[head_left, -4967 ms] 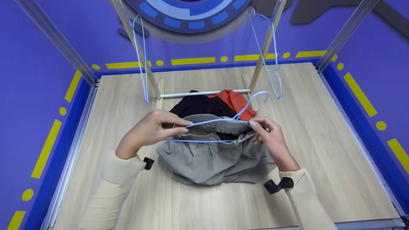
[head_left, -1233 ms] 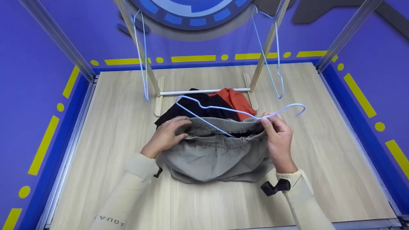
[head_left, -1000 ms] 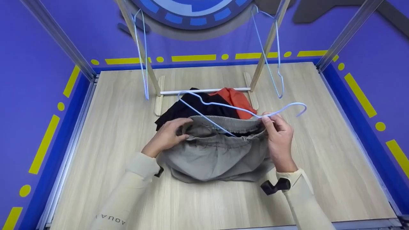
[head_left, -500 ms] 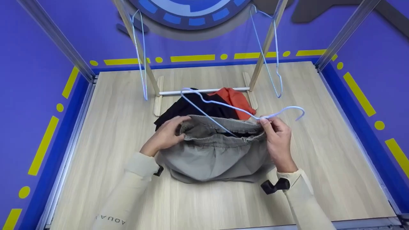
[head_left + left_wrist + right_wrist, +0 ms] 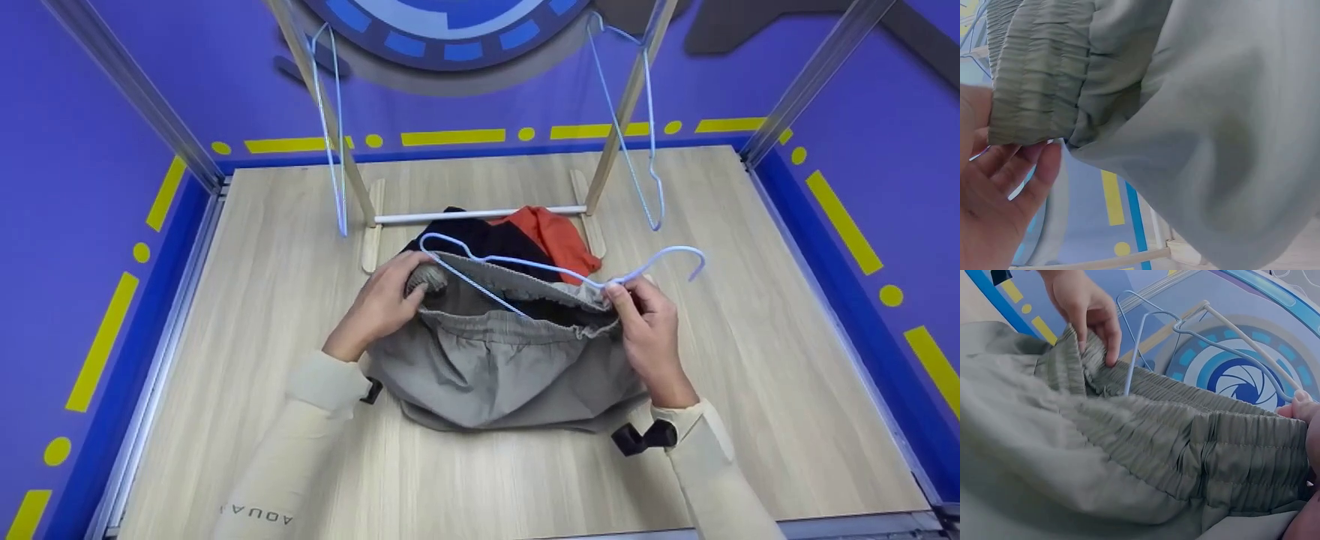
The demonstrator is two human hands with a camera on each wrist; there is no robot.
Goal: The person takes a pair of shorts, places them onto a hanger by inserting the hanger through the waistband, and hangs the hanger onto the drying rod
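Desk (image 5: 765, 360): pale wood.
Left hand (image 5: 381, 304): pinching waistband (image 5: 510, 328) of garment (image 5: 495, 386).
Right hand (image 5: 651, 334): pinching hanger (image 5: 559, 268).
Hanger: apparently mid-insertion; raised end needs tucking inside next.

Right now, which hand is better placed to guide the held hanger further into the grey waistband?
Probably the right hand: it grips the hanger near its hook, while the left hand holds the waistband open.

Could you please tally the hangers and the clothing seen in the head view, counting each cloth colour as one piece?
Hangers: 3 (held hanger, left hanging hanger, right hanging hanger)
Clothing: 3 visible (grey garment, black cloth, red cloth)
Total: 6
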